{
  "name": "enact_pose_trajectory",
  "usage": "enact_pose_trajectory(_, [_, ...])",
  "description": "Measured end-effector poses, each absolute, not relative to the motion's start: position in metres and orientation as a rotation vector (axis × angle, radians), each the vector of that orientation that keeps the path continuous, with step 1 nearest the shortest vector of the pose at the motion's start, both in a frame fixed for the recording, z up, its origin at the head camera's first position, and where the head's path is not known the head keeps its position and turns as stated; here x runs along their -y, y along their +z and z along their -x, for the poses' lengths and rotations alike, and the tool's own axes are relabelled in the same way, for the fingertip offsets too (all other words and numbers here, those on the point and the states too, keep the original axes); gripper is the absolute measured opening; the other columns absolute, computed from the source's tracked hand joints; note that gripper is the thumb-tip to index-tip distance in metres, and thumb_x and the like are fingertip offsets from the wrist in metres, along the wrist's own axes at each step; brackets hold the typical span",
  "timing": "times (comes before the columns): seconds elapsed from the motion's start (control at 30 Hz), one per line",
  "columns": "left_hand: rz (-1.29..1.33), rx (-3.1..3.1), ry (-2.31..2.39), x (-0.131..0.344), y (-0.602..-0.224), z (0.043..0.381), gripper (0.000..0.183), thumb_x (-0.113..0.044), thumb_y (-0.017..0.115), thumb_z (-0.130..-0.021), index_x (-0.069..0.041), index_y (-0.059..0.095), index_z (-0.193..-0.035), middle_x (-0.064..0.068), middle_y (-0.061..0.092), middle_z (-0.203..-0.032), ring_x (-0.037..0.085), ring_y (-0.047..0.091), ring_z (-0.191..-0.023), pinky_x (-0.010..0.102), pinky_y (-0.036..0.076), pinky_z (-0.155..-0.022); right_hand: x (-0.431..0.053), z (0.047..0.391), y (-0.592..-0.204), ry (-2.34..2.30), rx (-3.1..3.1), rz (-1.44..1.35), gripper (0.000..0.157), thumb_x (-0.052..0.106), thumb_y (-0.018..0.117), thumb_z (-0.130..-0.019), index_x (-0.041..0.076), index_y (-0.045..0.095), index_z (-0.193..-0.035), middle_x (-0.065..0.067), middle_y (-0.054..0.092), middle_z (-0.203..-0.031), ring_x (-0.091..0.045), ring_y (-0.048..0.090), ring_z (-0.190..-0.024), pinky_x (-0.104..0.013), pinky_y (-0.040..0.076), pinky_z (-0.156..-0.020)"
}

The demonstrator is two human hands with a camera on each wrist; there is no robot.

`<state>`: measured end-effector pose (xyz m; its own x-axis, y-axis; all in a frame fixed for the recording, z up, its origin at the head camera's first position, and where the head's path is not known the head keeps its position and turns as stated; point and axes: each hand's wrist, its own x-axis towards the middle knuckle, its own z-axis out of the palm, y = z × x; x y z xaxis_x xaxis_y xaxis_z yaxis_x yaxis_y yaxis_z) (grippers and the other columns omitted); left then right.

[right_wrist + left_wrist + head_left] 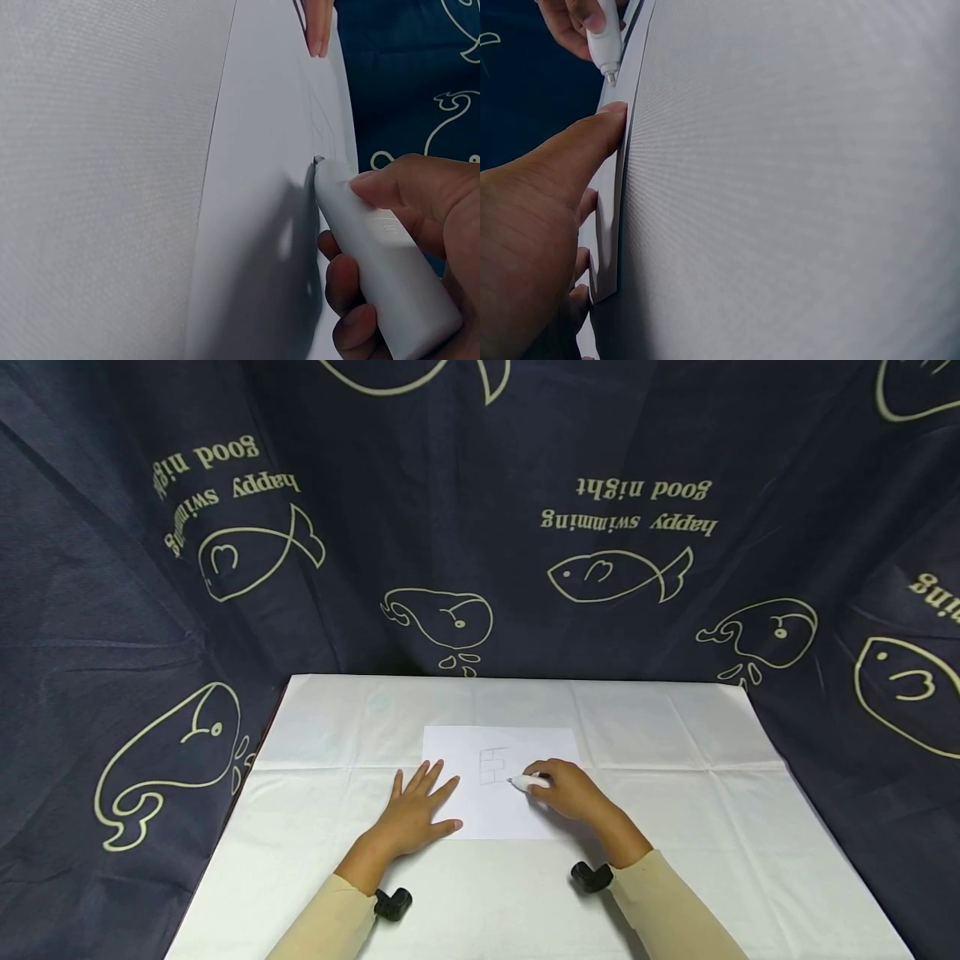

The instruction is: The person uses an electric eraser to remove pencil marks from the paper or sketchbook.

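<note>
A sheet of white paper [457,743] lies on the table with a faint line drawing [492,767] of box shapes near its middle. My right hand [566,789] grips a thick white electric eraser [386,262], thumb on its upper side and fingers curled beneath. Its narrow tip points left, right at the lower right of the drawing. On the paper's left part my left hand [412,814] rests flat with spread fingers. Seen from the left wrist, the left thumb [592,139] lies along the near edge of the sheet.
A white cloth with fold creases covers the table [675,735]. Dark blue curtain fabric [510,468] with fish and whale prints hangs behind and at both sides. Black wrist devices [393,904] sit at both beige sleeves [667,902].
</note>
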<state>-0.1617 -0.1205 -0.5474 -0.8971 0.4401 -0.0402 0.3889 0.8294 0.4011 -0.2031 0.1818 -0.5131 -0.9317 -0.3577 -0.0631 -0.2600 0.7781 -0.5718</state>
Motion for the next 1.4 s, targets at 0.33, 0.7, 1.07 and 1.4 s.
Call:
enact_pose_trajectory(0.33, [-0.649,-2.874,0.597,0.1199,-0.5478,0.1628,0.073,-0.056,0.060,-0.095,-0.021,0.040,-0.157,0.013,0.020,-0.170,0.037,0.013,-0.158,0.071,0.005,-0.121,-0.1796,0.2042,-0.5155,-0.858,-2.805,0.531,0.019,0.014,0.071,-0.092,0.014,0.075,-0.111,-0.002,0.073,-0.103,-0.013,0.060,-0.088,-0.038,0.052,-0.084])
enact_pose_trajectory(0.7, [-0.653,-2.873,0.594,0.1203,-0.5458,0.1622,0.073,-0.055,0.060,-0.096,-0.021,0.039,-0.157,0.013,0.020,-0.170,0.037,0.013,-0.158,0.072,0.005,-0.121,-0.1770,0.2021,-0.5132,-0.856,-2.828,0.528,0.020,0.013,0.072,-0.090,0.012,0.075,-0.110,-0.002,0.073,-0.101,-0.012,0.059,-0.084,-0.037,0.052,-0.080])
enact_pose_trajectory(1.07, [-0.650,-2.866,0.588,0.1202,-0.5438,0.1610,0.073,-0.055,0.060,-0.096,-0.021,0.039,-0.157,0.012,0.019,-0.170,0.037,0.012,-0.159,0.071,0.004,-0.122,-0.1761,0.2025,-0.5126,-0.850,-2.805,0.552,0.020,0.013,0.071,-0.092,0.012,0.075,-0.112,-0.002,0.074,-0.104,-0.013,0.061,-0.089,-0.039,0.053,-0.084])
enact_pose_trajectory(1.4, [-0.651,-2.877,0.593,0.1203,-0.5454,0.1612,0.072,-0.054,0.060,-0.096,-0.021,0.040,-0.157,0.013,0.020,-0.170,0.037,0.013,-0.158,0.071,0.006,-0.121,-0.1758,0.2022,-0.5142,-0.858,-2.811,0.511,0.020,0.013,0.072,-0.092,0.012,0.075,-0.111,-0.003,0.074,-0.104,-0.013,0.061,-0.088,-0.039,0.053,-0.083])
